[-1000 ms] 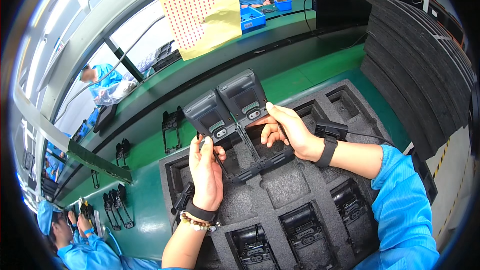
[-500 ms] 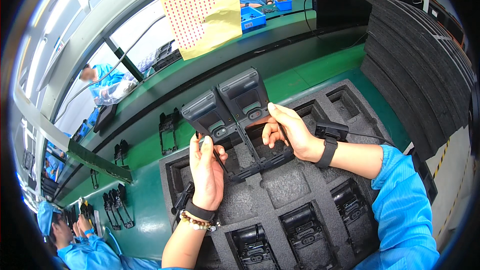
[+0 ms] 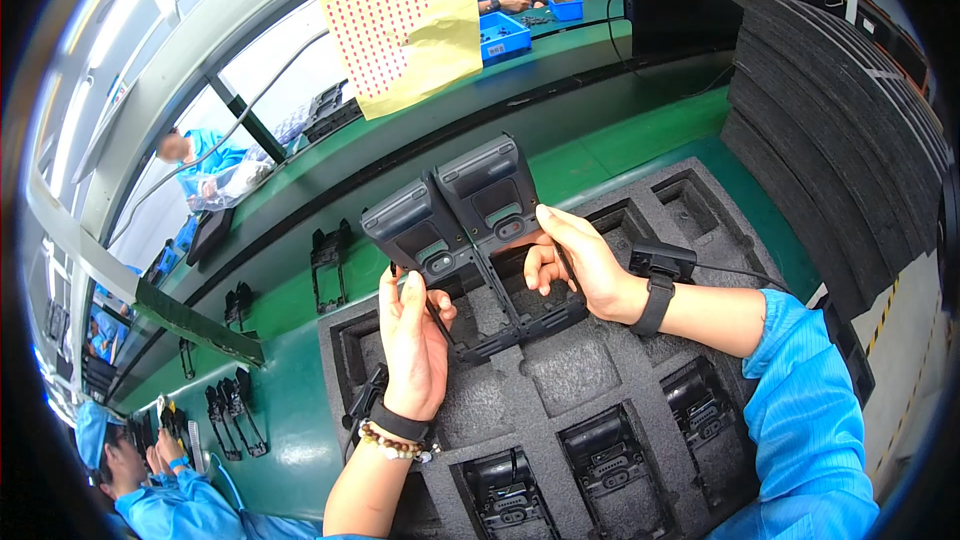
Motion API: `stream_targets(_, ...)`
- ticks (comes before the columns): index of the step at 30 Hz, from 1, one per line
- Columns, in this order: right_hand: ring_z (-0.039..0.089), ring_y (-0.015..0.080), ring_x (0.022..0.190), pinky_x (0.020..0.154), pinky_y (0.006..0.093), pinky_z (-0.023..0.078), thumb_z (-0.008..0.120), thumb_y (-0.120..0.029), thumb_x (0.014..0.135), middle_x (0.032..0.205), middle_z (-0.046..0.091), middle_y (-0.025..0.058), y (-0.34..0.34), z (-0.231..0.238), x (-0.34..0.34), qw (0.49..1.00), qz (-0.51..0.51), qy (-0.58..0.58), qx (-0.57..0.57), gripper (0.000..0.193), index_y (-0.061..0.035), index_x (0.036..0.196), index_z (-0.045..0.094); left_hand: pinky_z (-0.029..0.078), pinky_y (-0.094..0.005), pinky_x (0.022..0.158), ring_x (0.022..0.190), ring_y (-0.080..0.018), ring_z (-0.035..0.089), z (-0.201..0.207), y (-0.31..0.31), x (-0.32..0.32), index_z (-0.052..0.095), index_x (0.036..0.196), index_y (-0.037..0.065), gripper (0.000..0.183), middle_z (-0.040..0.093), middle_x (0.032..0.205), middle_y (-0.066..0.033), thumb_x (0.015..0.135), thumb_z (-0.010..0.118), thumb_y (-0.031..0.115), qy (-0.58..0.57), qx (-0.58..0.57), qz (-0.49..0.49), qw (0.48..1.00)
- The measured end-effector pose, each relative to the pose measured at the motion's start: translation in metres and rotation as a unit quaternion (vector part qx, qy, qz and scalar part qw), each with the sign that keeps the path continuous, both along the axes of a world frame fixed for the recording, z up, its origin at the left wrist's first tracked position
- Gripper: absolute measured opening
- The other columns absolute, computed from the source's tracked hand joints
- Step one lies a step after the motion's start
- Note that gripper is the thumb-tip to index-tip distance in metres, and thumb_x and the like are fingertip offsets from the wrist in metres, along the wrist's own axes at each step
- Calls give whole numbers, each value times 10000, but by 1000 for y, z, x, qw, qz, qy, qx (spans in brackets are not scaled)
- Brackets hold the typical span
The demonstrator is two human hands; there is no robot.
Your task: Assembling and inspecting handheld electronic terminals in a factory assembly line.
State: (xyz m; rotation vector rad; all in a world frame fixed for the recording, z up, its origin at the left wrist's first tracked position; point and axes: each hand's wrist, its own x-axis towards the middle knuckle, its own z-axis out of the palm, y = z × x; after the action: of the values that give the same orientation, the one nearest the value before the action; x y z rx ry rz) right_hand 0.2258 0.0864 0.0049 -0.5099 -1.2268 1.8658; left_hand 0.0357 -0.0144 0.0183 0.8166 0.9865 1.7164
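Two black plastic device housings with open frame ends stand side by side over the foam tray, tilted up. The left housing (image 3: 412, 230) is gripped at its edge by my left hand (image 3: 414, 345), thumb on its near side. My right hand (image 3: 590, 265) holds the right housing (image 3: 490, 190) by its right edge, thumb on top and the other fingers curled beneath. Their inner edges appear to touch. Below them lies the dark grey foam tray (image 3: 480, 410), with several black housings (image 3: 612, 465) seated in its near pockets. Parts of my fingers are hidden behind the frames.
Tall stacked black foam trays (image 3: 825, 130) rise at the right. A yellow sheet with red dots (image 3: 400, 20) hangs ahead. More black frames (image 3: 235, 410) lie on the green bench at left. A co-worker (image 3: 165, 485) sits lower left; others work beyond with blue bins (image 3: 505, 38).
My hands and both housings stay almost still. On the green strip at left, the farther black frames have shifted slightly left. The far co-worker's hands have come together.
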Motion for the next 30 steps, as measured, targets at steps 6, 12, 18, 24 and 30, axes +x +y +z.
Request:
stream_targets(6,611,152,656,556,247,499,379,-373,1043,1117,669,128,2,-2,0,1000,2,4,-6,410,-16,1153,548,442,-254,702,769,-93,547,-1,1,0,479,1253,137,261,556,984,29,1017,547,225,-10,-1,13,1000)
stream_targets(12,607,150,661,559,243,495,374,-361,1037,1142,668,130,2,-4,1,1000,7,10,1,399,-23,1159,547,443,-254,700,770,-94,547,0,1,1,476,1256,136,263,554,980,29,1018,544,225,-8,-4,13,1000)
stream_targets(18,603,138,652,558,237,487,383,-362,1034,1132,672,122,2,-2,0,1000,1,1,0,389,-30,1155,547,442,-262,704,772,-99,541,-1,1,0,482,1246,135,254,547,973,30,1013,550,212,-11,-6,10,1000)
stream_targets(24,589,129,624,550,233,481,389,-356,1034,1104,673,118,4,-4,-1,1000,-11,-5,-16,378,-30,1139,547,446,-269,715,804,-109,535,1,1,2,485,1237,141,239,539,979,25,1006,544,160,-44,-1,1,999)
stream_targets(30,579,122,612,546,234,476,399,-359,1031,1032,679,120,5,-6,-1,1000,-10,-4,-21,375,-20,1095,547,451,-269,718,811,-110,524,3,1,3,485,1233,138,232,544,1001,17,1006,530,138,-60,1,-4,998)
